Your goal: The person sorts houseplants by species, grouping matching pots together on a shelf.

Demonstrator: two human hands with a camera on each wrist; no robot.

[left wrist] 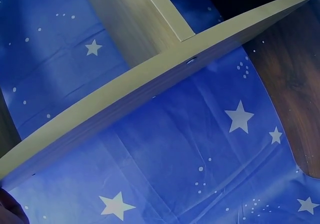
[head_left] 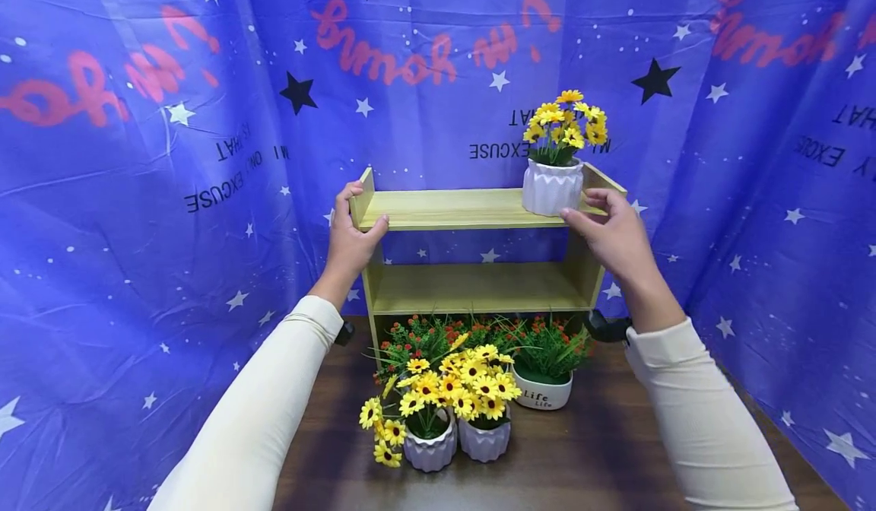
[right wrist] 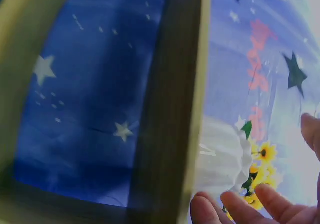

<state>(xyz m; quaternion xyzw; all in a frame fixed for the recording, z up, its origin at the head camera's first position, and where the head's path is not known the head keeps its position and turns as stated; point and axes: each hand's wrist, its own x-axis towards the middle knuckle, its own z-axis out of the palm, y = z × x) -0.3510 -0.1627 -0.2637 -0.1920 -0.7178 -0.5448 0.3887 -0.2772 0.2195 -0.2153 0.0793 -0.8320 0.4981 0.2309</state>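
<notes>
A light wooden shelf (head_left: 445, 208) stands on the table with two boards in view. My left hand (head_left: 352, 237) grips the top of its left side panel, fingers outside, thumb at the board's front edge; only a bit of that hand shows in the left wrist view. On the top board's right end sits a white ridged flowerpot (head_left: 553, 188) with yellow artificial flowers (head_left: 566, 123). Beside this pot is my right hand (head_left: 616, 233), fingers spread, thumb at the pot's lower right. Whether the thumb touches the pot I cannot tell.
Two more pots of yellow flowers (head_left: 430, 446) stand on the dark wooden table (head_left: 328, 450) before the shelf. Behind them, red-flowered plants fill the lowest level, one in a white oval planter (head_left: 544, 393). A blue star-patterned curtain (head_left: 438, 131) surrounds the table.
</notes>
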